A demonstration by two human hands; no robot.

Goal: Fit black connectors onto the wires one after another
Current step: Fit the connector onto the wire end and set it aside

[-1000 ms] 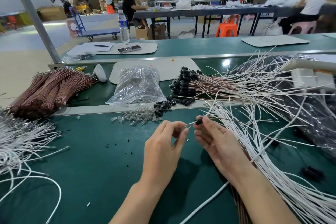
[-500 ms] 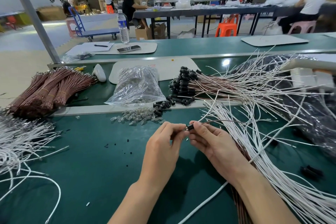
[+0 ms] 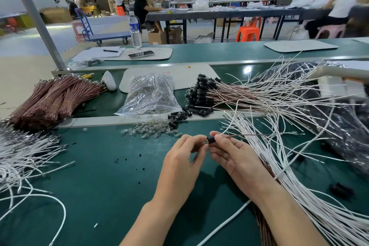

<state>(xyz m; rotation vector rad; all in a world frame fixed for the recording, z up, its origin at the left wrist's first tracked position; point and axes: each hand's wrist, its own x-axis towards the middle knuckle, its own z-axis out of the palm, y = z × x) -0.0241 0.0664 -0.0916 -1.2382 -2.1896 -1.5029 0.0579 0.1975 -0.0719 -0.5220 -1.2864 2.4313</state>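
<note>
Just below centre, above the green table (image 3: 99, 175), both hands fingertip to fingertip. Pinched in the curled fingers of the left hand (image 3: 179, 164): a small shiny piece (image 3: 205, 142). Gripped between thumb and forefinger of the right hand (image 3: 235, 158): a black connector (image 3: 211, 140), touching that shiny piece; other fingers loosely spread. From the connector toward three o'clock, one thin brown wire (image 3: 249, 135). At twelve o'clock, just beyond the hands, a scatter of clear pieces (image 3: 151, 131) and loose connectors (image 3: 177, 117), with a plastic bag (image 3: 149, 94) behind. At one o'clock, a capped bundle (image 3: 199, 92) of wires tipped in black. At ten o'clock, tied brown bundles (image 3: 54, 98). At nine and four o'clock, white wires (image 3: 279, 166).
</note>
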